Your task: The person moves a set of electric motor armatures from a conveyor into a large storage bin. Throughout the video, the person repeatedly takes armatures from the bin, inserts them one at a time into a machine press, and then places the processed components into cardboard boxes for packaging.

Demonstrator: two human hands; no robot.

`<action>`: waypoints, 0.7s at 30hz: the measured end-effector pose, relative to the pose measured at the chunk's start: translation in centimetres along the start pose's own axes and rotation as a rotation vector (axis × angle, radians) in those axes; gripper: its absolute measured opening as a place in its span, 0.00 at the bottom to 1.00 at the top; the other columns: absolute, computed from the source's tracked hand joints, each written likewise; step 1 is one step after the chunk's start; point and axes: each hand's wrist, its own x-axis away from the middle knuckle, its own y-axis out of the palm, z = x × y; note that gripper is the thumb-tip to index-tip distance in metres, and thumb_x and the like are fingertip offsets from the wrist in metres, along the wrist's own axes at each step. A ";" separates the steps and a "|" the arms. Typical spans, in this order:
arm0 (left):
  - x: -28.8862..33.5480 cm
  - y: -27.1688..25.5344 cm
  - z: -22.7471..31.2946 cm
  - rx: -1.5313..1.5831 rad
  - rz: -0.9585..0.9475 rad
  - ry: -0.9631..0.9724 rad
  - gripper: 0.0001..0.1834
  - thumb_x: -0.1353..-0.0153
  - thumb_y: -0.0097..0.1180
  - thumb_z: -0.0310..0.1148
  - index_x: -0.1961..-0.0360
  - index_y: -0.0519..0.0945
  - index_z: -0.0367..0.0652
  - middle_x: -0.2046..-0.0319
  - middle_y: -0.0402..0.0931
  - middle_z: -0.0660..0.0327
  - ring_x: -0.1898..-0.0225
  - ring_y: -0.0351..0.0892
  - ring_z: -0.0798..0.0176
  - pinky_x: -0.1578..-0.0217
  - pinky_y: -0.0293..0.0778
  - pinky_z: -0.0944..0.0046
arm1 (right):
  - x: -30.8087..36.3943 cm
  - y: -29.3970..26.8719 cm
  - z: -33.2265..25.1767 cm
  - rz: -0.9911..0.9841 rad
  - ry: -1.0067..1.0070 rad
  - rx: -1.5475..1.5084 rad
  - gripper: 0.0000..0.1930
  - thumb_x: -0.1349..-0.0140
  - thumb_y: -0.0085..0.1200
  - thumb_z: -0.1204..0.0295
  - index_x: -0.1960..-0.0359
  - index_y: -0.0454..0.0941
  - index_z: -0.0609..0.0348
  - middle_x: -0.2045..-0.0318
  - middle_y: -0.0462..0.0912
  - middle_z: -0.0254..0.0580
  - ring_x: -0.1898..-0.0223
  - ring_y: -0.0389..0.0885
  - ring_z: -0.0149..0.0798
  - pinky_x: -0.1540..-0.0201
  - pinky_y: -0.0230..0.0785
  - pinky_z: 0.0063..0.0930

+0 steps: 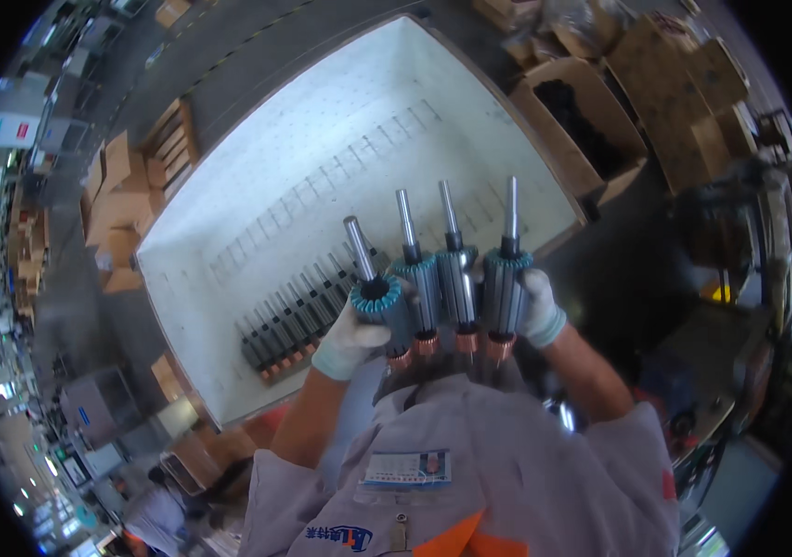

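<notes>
Several motor armatures with steel shafts, teal winding ends and copper commutators stand side by side in a row, close to my chest. My left hand (351, 340), in a white glove, is closed around the leftmost armature (387, 325), its thumb across the near side. At the other end, my gloved right hand (539, 304) grips the rightmost armature (505, 295); its fingers are partly hidden behind. Between them sit the middle armatures (457, 288), shafts pointing up. Beyond my hands is a large white-lined box (312, 121), where more armatures (298, 320) lie in a row along its near left part.
An open cardboard box (591, 130) holding black parts stands against the white-lined box's right side. More cardboard cartons (117, 200) and a wooden pallet (171, 139) are on the left. Another person (156, 516) is at the lower left. Machinery (712, 362) stands at the right.
</notes>
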 end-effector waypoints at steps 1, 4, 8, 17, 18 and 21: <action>-1.2 -0.3 0.0 0.029 0.049 0.021 0.40 0.61 0.73 0.38 0.45 0.75 0.34 0.50 0.77 0.56 0.46 0.77 0.59 0.43 0.72 0.59 | -1.9 -0.8 -0.8 0.012 0.018 0.010 0.29 0.40 0.62 0.54 0.46 0.73 0.65 0.59 0.83 0.44 0.60 0.86 0.40 0.54 0.82 0.33; -5.1 -3.0 -1.2 0.031 0.109 0.084 0.41 0.58 0.74 0.41 0.42 0.72 0.36 0.51 0.75 0.57 0.53 0.80 0.60 0.54 0.80 0.60 | -7.6 -2.7 -3.2 -0.073 0.220 0.113 0.27 0.36 0.59 0.57 0.44 0.73 0.66 0.57 0.84 0.44 0.58 0.86 0.38 0.53 0.82 0.34; -9.5 -6.4 -4.3 0.216 0.194 0.028 0.33 0.47 0.68 0.33 0.41 0.72 0.35 0.56 0.79 0.57 0.60 0.84 0.61 0.58 0.83 0.57 | -14.4 -7.9 -2.1 0.057 0.420 0.326 0.24 0.35 0.59 0.58 0.44 0.76 0.63 0.57 0.85 0.40 0.59 0.86 0.34 0.54 0.82 0.30; -16.1 -15.6 -13.7 0.265 0.415 -0.190 0.21 0.44 0.70 0.35 0.51 0.79 0.37 0.64 0.81 0.62 0.66 0.82 0.67 0.62 0.80 0.63 | -20.0 -20.6 6.4 0.354 0.658 0.392 0.18 0.35 0.62 0.61 0.51 0.79 0.59 0.61 0.84 0.33 0.64 0.83 0.28 0.60 0.78 0.26; -16.5 -16.1 -14.8 0.244 0.449 -0.174 0.22 0.45 0.70 0.35 0.51 0.79 0.37 0.63 0.81 0.62 0.66 0.82 0.67 0.61 0.80 0.63 | -20.2 -20.9 7.0 0.401 0.690 0.467 0.17 0.35 0.62 0.61 0.52 0.80 0.59 0.62 0.84 0.32 0.65 0.83 0.28 0.61 0.78 0.26; -17.1 -17.5 -18.1 0.269 0.507 -0.198 0.24 0.47 0.73 0.34 0.50 0.80 0.36 0.60 0.82 0.61 0.64 0.83 0.66 0.60 0.80 0.64 | -20.9 -22.0 7.9 0.494 0.763 0.546 0.13 0.38 0.65 0.67 0.55 0.81 0.59 0.63 0.84 0.33 0.65 0.83 0.29 0.62 0.77 0.26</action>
